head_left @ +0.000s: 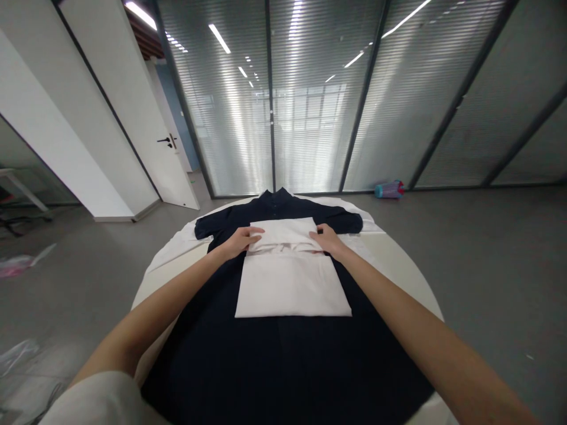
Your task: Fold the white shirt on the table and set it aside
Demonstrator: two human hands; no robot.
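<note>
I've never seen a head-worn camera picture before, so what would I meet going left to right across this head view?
Crumpled pink-and-clear plastic, white door, bare left hand, folded white rectangular cloth, bare right hand, small blue-and-red container on the grey floor.

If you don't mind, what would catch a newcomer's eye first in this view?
The white cloth, folded mid-picture, stands out against the dark garment spread beneath it. The left hand and right hand hold its far part at either side. Bright blinds rise beyond the table.
</note>
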